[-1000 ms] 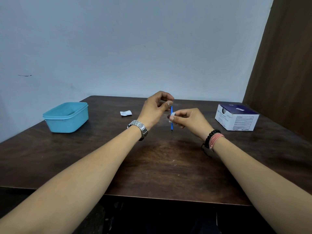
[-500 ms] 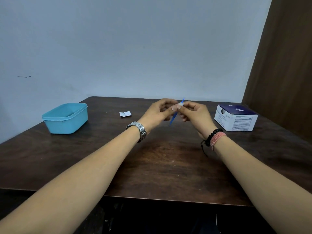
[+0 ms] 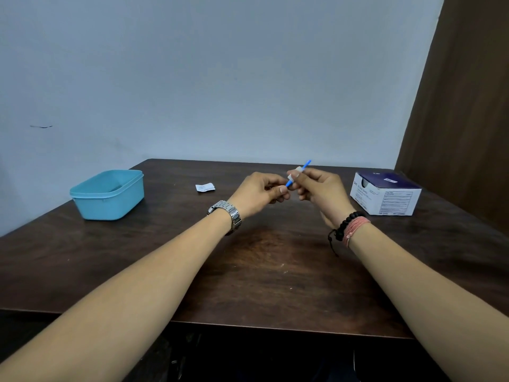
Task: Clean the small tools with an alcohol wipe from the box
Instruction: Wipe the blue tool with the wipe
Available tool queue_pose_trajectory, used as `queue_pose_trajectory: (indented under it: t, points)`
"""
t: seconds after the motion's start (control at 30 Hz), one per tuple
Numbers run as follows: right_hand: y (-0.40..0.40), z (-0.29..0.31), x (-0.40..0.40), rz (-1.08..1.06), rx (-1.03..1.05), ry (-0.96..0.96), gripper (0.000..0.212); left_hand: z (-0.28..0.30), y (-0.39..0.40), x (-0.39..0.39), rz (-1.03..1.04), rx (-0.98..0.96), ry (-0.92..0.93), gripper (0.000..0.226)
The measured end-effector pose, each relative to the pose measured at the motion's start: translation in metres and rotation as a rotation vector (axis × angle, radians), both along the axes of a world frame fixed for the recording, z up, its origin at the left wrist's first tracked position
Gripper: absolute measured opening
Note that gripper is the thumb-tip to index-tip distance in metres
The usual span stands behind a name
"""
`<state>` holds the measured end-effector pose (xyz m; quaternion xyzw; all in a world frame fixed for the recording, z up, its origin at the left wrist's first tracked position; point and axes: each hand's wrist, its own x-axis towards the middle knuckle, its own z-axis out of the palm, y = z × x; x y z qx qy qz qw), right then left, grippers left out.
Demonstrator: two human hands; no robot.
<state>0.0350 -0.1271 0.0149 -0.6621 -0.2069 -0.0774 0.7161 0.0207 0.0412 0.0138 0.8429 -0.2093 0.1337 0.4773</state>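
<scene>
The blue tool point(image 3: 303, 168) is half hidden: the white wipe point(image 3: 295, 172) and the right hand point(image 3: 321, 193) cover its middle, the left hand point(image 3: 260, 193) its lower end. Print on the box point(image 3: 385, 198) right of the tool is unreadable.

You sit facing a plain pale blue-grey wall point(image 3: 220, 78) that runs across the whole view, evenly lit, with one short dark mark point(image 3: 41, 126) low on its left side. On your right a dark brown panel point(image 3: 465, 106) rises from bench height to the top of the view and meets the wall at a corner; whether it is a door or a wood-faced wall you cannot tell. In front of you the dark wooden bench point(image 3: 275, 271) reaches back to the wall, its grain showing a soft sheen near the middle, and below its near edge all is in shadow.
</scene>
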Motion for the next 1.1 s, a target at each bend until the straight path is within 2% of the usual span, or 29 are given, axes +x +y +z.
queue_pose_trajectory:
  t: [0.2, 0.37, 0.57, 0.7, 0.8, 0.93, 1.03, 1.1]
  points:
    - [-0.005, 0.006, 0.002, -0.072, 0.091, -0.022, 0.010, -0.002, 0.001, 0.005, 0.037, 0.028, 0.001, 0.019]
    - [0.002, 0.002, -0.002, -0.007, 0.009, -0.012, 0.010, -0.003, 0.003, 0.005, 0.067, 0.105, -0.032, 0.019]
    - [-0.006, 0.007, 0.007, -0.170, 0.202, -0.064, 0.012, 0.002, 0.009, 0.003, 0.172, 0.212, -0.074, 0.022]
    - [-0.007, 0.003, 0.013, -0.211, 0.242, -0.039, 0.012, 0.016, 0.026, 0.001, 0.326, 0.248, -0.063, 0.020]
    - [-0.004, -0.004, 0.012, -0.113, 0.177, -0.060, 0.015, 0.031, 0.045, -0.011, 0.433, 0.179, -0.029, 0.011]
    - [0.011, -0.012, 0.006, 0.014, 0.064, -0.057, 0.014, 0.053, 0.102, -0.038, 0.619, 0.174, -0.025, 0.012]
    - [0.017, -0.014, 0.003, 0.077, 0.045, -0.021, 0.016, 0.071, 0.156, -0.063, 0.832, 0.291, -0.039, 0.011]
    - [0.021, -0.016, 0.003, 0.092, 0.042, 0.002, 0.015, 0.080, 0.189, -0.080, 0.983, 0.464, -0.004, 0.012]
